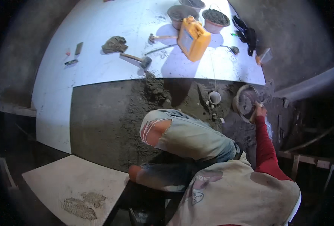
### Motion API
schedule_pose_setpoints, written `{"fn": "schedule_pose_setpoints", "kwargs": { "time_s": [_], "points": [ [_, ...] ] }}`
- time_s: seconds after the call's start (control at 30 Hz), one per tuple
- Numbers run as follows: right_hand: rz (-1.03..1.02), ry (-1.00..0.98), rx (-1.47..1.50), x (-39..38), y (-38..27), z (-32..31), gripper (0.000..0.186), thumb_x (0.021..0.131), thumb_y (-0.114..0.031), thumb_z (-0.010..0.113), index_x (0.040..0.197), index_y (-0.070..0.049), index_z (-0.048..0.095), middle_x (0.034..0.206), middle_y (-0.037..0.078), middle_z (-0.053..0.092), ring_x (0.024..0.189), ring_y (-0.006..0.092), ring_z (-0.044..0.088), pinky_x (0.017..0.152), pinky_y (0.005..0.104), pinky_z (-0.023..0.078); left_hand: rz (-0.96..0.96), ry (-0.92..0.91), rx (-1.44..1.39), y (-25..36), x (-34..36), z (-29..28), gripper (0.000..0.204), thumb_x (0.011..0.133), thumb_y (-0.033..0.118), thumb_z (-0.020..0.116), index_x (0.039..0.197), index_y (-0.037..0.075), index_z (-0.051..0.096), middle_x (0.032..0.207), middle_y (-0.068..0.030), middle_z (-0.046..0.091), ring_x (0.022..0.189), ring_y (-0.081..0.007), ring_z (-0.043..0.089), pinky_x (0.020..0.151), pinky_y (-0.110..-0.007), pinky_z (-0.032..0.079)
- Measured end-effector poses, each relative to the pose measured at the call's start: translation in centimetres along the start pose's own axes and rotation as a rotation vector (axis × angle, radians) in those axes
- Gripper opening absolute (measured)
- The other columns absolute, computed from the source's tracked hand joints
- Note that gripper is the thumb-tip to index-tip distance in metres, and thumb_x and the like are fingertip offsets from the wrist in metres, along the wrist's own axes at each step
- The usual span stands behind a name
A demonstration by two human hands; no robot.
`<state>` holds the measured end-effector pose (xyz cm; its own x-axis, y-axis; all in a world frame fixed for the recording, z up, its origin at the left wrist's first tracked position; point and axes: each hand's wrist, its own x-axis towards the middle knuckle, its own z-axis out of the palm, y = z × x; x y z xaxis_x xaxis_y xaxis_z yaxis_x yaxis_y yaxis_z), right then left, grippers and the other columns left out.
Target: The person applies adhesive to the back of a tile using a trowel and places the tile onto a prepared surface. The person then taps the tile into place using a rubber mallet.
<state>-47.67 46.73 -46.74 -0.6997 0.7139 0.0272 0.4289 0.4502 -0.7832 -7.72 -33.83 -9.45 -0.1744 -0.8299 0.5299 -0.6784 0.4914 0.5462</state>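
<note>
My right hand [261, 110], at the end of a red sleeve, is closed on the near right rim of a round, shallow bucket [236, 102]. The bucket is mortar-stained and tilted, and its opening shows grey residue. It rests on the bare grey mortar bed [99, 116], at the right. To its left, a short white pipe end [214, 98] sticks up from the mortar, and a thin string passes beside it. My left hand is out of view. My bent legs in torn jeans cover part of the bed.
White tiles [95, 71] border the bed. On them are a yellow jerrycan [200, 42], a mallet [137, 59], a hammer [163, 37], a crumpled grey cloth [114, 44], mortar-filled buckets [216, 17] and a black bag [249, 37]. A loose tile [61, 175] with mortar patches lies near left.
</note>
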Motion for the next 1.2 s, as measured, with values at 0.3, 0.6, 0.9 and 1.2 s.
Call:
{"fn": "schedule_pose_setpoints", "kwargs": {
  "time_s": [0.3,0.6,0.9,1.2],
  "points": [
    [-0.04,-0.065,-0.129,3.3,-0.6,-1.0,0.053,0.077,-0.046,0.067,0.089,0.006,0.066,0.073,0.013,0.066,0.064,0.0216,0.061,0.061,0.0398,0.046,0.006,-0.397,-0.257,3.2,2.0,0.9,0.065,0.09,0.028,0.043,0.146,0.004,0.019,0.146,-0.0243,0.024,0.134,-0.0368,0.028,0.109,-0.046,0.024],
    [-0.599,-0.387,-0.145,-1.4,-31.6,3.5,0.041,0.086,-0.036,0.061,0.087,0.005,0.061,0.062,0.006,0.057,0.054,0.0139,0.05,0.053,0.0323,0.042,-0.115,-0.414,-0.144,2.9,2.3,0.6,0.064,0.086,0.012,0.043,0.146,0.006,0.023,0.148,-0.0212,0.023,0.134,-0.0314,0.028,0.108,-0.039,0.024],
    [-0.591,-0.905,0.024,-12.0,-36.0,13.6,0.036,0.086,-0.024,0.062,0.105,0.006,0.06,0.071,0.01,0.063,0.058,0.0192,0.058,0.056,0.0353,0.048,-0.296,-0.346,-0.179,3.4,2.0,1.3,0.057,0.09,0.02,0.049,0.143,0.005,0.031,0.144,-0.0189,0.033,0.128,-0.0286,0.037,0.104,-0.036,0.029],
    [-0.867,-0.63,-0.168,-7.6,-33.7,26.2,0.031,0.087,-0.033,0.059,0.095,-0.003,0.058,0.078,0.023,0.062,0.073,0.0414,0.06,0.062,0.0447,0.047,-0.309,-0.418,-0.377,2.6,2.5,2.1,0.058,0.09,0.02,0.049,0.144,0.006,0.031,0.141,-0.0154,0.037,0.122,-0.026,0.043,0.101,-0.034,0.031]
  ]
}}
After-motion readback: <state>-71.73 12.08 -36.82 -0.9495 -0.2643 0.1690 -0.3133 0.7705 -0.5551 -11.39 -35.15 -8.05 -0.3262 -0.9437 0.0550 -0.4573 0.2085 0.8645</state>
